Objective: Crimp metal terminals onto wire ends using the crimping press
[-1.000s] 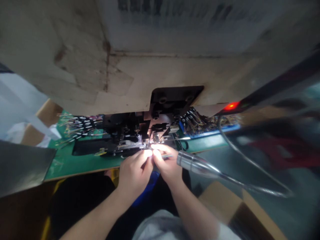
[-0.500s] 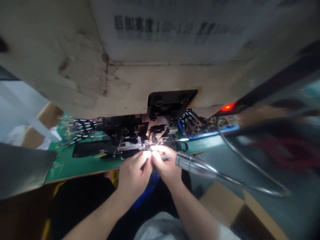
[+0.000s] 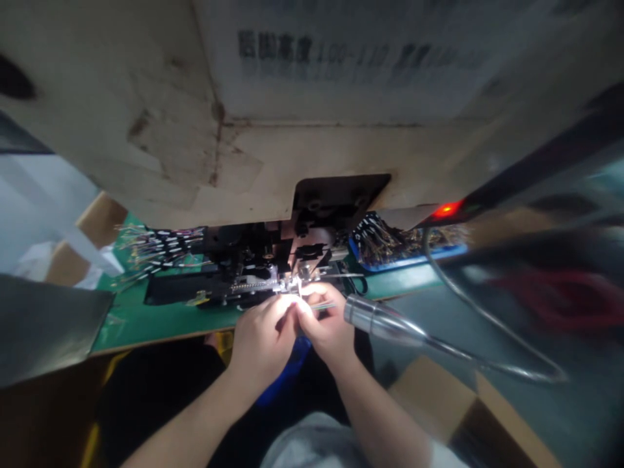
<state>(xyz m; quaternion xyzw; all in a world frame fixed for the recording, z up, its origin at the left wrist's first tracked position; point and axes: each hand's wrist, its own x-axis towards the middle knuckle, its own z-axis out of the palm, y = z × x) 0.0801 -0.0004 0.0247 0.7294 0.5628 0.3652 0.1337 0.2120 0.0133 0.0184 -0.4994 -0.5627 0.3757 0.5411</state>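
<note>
Left hand [image 3: 263, 339] sits curled beside the right hand [image 3: 326, 318], its fingertips meeting the other's in a hot glare (whatever the left grip holds is lost in that light); right grip is closed on thin wires [image 3: 324, 305], whose ends poke out to the right, right at the metal terminal strip [image 3: 256, 285] of a wire-crimping machine [image 3: 248, 247]; a chrome gooseneck lamp [image 3: 377, 318] shines in from just beside the right hand; a cardboard box [image 3: 433, 398] lies low on the right; the green-topped table [image 3: 127, 318] carries wire bundles [image 3: 158, 247] on the left, with more in a blue tray [image 3: 400, 250] behind; a red light [image 3: 446, 209] glows beyond.
</note>
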